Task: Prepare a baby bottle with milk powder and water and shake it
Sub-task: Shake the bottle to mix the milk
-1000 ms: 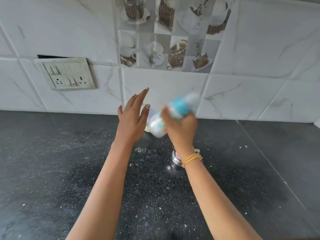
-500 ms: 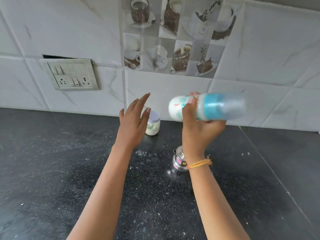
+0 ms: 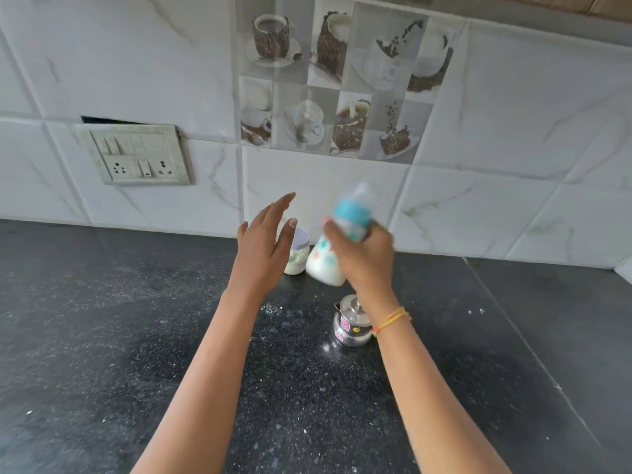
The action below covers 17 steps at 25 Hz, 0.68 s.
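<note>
Gripping baby bottle (image 3: 337, 248) w/ white milk, right hand (image 3: 367, 258); bottle tilted.

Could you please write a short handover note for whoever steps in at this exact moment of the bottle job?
Right hand grips the baby bottle in the air, tilted, teal collar up, blurred in the picture, white milk inside.
Left hand open beside it, holding nothing.
Small milk powder jar stands lidded near the wall; steel water pot lidded on the counter under the right wrist.
Done: filling, closing.
Left: finish shaking, set the bottle down.
</note>
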Each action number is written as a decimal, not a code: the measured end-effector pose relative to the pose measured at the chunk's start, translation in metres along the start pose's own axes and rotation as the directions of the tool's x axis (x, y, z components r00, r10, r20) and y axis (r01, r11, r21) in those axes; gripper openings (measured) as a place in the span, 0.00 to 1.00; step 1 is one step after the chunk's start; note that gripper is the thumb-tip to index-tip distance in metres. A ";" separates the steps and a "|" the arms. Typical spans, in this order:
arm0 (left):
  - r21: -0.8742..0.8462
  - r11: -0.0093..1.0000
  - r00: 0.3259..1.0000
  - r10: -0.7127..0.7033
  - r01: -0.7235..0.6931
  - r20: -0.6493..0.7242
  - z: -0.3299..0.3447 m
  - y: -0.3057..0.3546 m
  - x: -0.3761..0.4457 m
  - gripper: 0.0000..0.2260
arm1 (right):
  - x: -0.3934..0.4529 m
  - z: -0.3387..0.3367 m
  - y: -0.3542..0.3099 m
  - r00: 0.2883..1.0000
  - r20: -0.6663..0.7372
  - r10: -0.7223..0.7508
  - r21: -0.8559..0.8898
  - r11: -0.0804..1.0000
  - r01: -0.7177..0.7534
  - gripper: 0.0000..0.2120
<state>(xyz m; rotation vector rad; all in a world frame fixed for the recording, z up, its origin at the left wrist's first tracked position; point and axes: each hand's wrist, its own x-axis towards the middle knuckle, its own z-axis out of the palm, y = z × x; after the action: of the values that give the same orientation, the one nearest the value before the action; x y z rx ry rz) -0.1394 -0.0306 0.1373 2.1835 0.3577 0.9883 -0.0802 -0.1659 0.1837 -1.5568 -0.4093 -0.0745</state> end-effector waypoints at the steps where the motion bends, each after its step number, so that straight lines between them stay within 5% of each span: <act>1: -0.006 1.000 1.000 -0.005 0.005 -0.003 0.001 0.000 -0.001 0.20 | 0.000 -0.002 -0.009 0.983 -0.170 -0.074 0.190 0.976 0.106 0.07; 3: -0.016 1.000 1.000 -0.003 0.003 -0.010 0.002 -0.002 -0.001 0.20 | 0.003 -0.001 -0.013 0.922 -0.365 -0.132 0.371 0.888 0.274 0.11; 4: -0.017 1.000 1.000 -0.002 0.002 -0.007 0.003 -0.002 -0.002 0.20 | 0.004 0.001 -0.010 0.943 -0.308 -0.129 0.311 0.923 0.228 0.13; 6: -0.011 1.000 1.000 0.000 0.000 -0.005 0.004 -0.001 0.000 0.20 | -0.004 0.009 0.005 0.999 0.032 0.014 0.047 0.999 -0.015 0.15; 7: -0.012 1.000 1.000 0.002 -0.002 -0.003 0.004 -0.002 0.000 0.20 | -0.007 0.010 0.008 0.997 0.063 0.051 0.021 0.998 -0.052 0.17; 10: -0.020 1.000 1.000 0.009 -0.010 -0.017 0.003 -0.001 -0.001 0.20 | -0.004 0.007 0.000 0.956 -0.255 -0.147 0.276 0.936 0.218 0.19; 11: -0.024 1.000 1.000 0.009 -0.009 -0.015 0.003 0.000 -0.001 0.20 | -0.001 0.004 -0.002 0.946 -0.261 -0.190 0.260 0.930 0.259 0.19; 14: -0.038 0.999 1.000 0.015 -0.016 -0.009 0.000 0.000 -0.001 0.20 | -0.007 0.003 0.002 0.993 0.065 -0.097 -0.055 0.993 0.101 0.17; 15: -0.039 0.999 1.000 0.021 -0.021 -0.013 0.000 -0.001 0.000 0.20 | -0.008 0.003 -0.001 0.992 0.020 -0.124 -0.031 0.992 0.124 0.16; 17: -0.038 0.999 1.000 0.024 -0.024 -0.016 0.000 -0.003 -0.002 0.19 | -0.012 0.003 -0.008 0.938 -0.286 -0.196 0.202 0.945 0.259 0.16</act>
<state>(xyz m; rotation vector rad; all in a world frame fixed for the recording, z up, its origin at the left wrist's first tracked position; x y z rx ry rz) -0.1411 -0.0295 0.1341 2.1512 0.3183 1.0180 -0.0940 -0.1659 0.1874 -1.2376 -0.3725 -0.3964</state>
